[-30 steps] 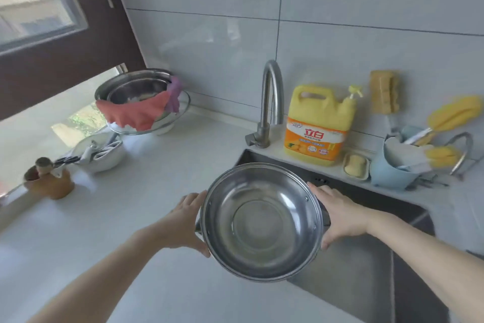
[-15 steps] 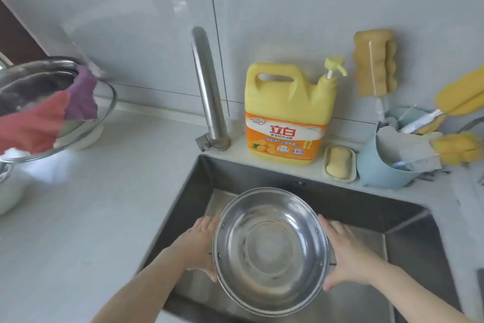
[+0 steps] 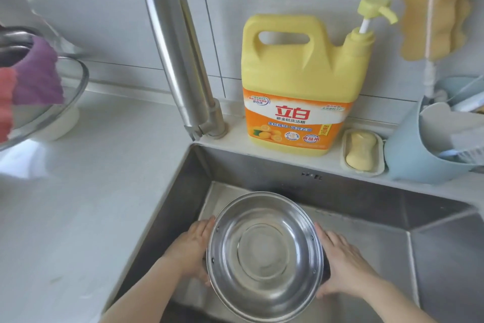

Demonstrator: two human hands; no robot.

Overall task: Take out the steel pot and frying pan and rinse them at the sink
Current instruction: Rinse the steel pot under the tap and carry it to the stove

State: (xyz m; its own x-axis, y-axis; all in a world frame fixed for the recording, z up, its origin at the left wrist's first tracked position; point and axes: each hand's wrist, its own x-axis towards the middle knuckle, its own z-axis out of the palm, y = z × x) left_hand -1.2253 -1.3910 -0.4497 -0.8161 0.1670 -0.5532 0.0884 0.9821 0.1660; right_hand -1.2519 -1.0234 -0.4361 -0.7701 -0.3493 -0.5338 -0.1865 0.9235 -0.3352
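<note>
Left hand [image 3: 193, 249] and right hand [image 3: 343, 265]: fingers curled round opposite sides of the steel pot [image 3: 264, 253], gripping it. Pot upright, mouth up, held inside the sink [image 3: 340, 186], below the tap [image 3: 180, 61]. Detergent jug [image 3: 298, 81] on the ledge behind.

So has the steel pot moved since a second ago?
Yes. The steel pot, held by both hands, went from above the counter edge rightward and down into the sink.

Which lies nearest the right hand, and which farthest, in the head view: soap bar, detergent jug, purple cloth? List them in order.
From the right hand:
1. Soap bar, on the ledge behind the sink.
2. Detergent jug, left of the soap.
3. Purple cloth, far left, over a bowl's rim.
</note>
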